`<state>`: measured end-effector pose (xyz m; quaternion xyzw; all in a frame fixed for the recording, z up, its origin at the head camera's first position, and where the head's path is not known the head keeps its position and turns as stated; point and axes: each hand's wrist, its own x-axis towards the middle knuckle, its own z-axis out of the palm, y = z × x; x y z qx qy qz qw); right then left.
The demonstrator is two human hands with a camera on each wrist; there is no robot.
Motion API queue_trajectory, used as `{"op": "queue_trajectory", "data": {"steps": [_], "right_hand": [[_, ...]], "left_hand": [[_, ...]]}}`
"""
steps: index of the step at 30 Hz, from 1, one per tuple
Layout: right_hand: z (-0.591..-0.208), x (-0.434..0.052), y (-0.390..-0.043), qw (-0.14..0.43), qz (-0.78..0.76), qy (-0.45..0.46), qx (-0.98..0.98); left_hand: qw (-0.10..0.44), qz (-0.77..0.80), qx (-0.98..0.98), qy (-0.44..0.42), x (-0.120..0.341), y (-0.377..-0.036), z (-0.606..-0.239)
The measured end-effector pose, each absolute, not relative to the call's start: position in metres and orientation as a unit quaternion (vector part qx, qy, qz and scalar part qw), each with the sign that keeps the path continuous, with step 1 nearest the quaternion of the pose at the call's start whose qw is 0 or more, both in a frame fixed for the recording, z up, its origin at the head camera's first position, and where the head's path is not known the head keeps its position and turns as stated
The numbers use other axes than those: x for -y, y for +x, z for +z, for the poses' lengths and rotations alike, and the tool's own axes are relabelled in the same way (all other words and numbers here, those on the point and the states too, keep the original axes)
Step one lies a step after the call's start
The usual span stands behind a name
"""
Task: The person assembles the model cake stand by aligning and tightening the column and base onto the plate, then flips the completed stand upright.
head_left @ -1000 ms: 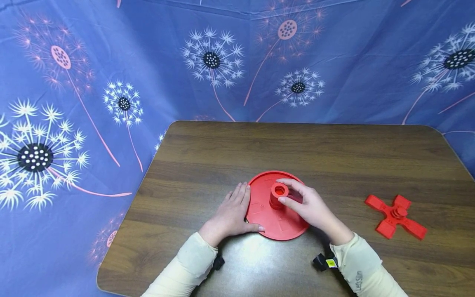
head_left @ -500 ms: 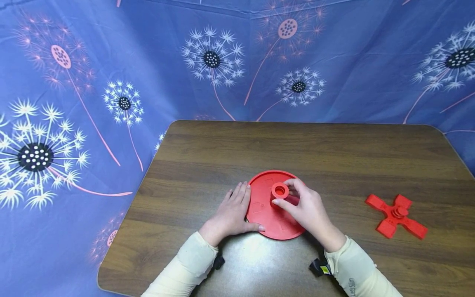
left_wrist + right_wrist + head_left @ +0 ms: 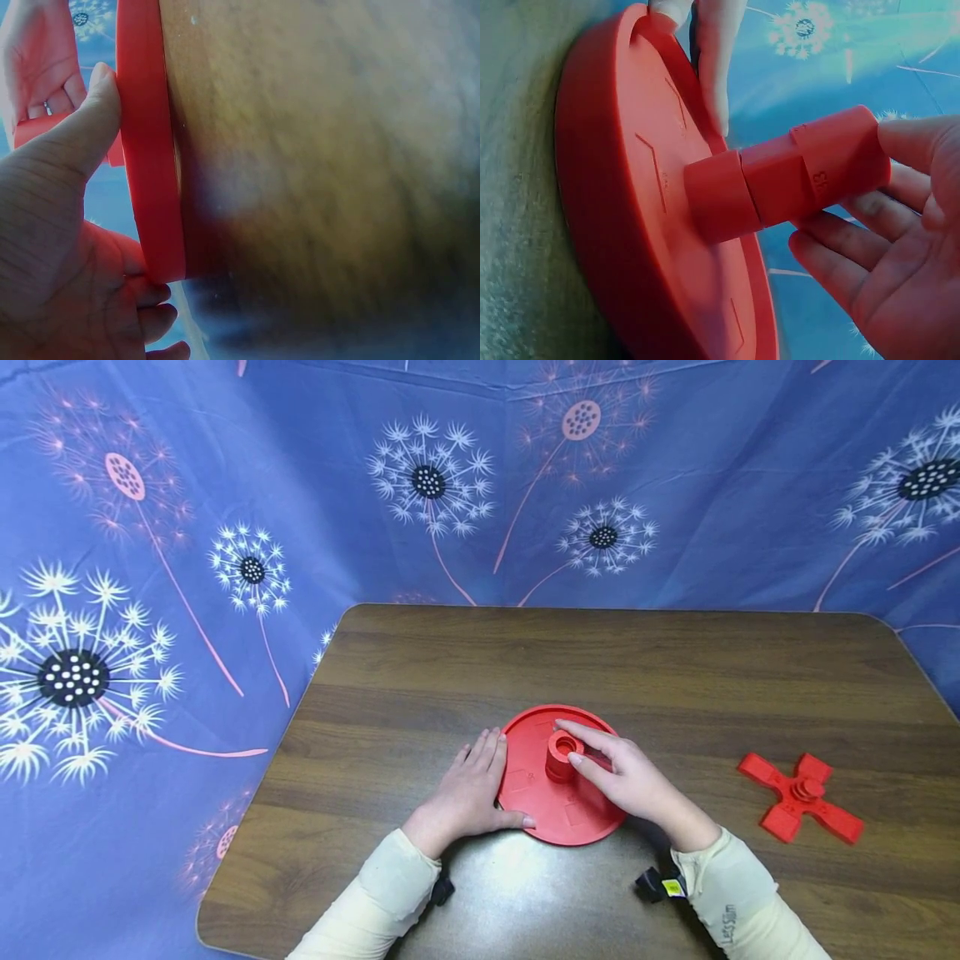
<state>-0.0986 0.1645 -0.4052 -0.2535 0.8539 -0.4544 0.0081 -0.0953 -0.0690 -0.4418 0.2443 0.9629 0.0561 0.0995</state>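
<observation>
A round red base (image 3: 525, 802) with a raised rim lies on the table in the head view. From its middle rises a hollow red cylinder (image 3: 817, 165), set on a shorter red stub (image 3: 718, 196) with a thin seam between them. Embossed marks show on the cylinder's side. My right hand (image 3: 637, 778) holds the cylinder near its top, thumb on one side and fingers on the other. My left hand (image 3: 467, 792) rests against the base's left edge, fingers extended and thumb (image 3: 94, 124) over the near rim.
A red four-armed cross piece (image 3: 786, 792) with a threaded-looking post lies right of the base on the wooden table (image 3: 420, 668). A blue cloth (image 3: 315, 443) with dandelion print hangs behind the table and at its left.
My right hand first shifted left and turned round the cylinder, then swung back right, its thumb now on the cylinder's right side. My left hand and the base have stayed put.
</observation>
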Motion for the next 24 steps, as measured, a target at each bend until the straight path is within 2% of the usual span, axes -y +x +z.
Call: {"op": "queue_trajectory", "data": {"steps": [6,13,16,21,24], "right_hand": [[-0.393,-0.154,-0.088,-0.026,-0.491,-0.194,-0.849],[-0.429,-0.153,-0.093,-0.107,-0.457,-0.151,-0.87],[-0.428,-0.15,-0.091,-0.135,-0.424,-0.143,-0.884],[-0.428,-0.152,-0.093,-0.14,-0.402,-0.155,-0.892],[-0.425,-0.157,-0.097,-0.11,-0.412,-0.188,-0.885]], "left_hand": [[0.097,0.053,-0.963,0.244,0.069,-0.096,-0.444],[0.096,0.053,-0.963,0.245,0.069,-0.096,-0.444],[0.097,0.052,-0.963,0.245,0.069,-0.095,-0.443],[0.095,0.052,-0.963,0.246,0.069,-0.095,-0.444],[0.095,0.052,-0.963,0.247,0.07,-0.095,-0.443]]}}
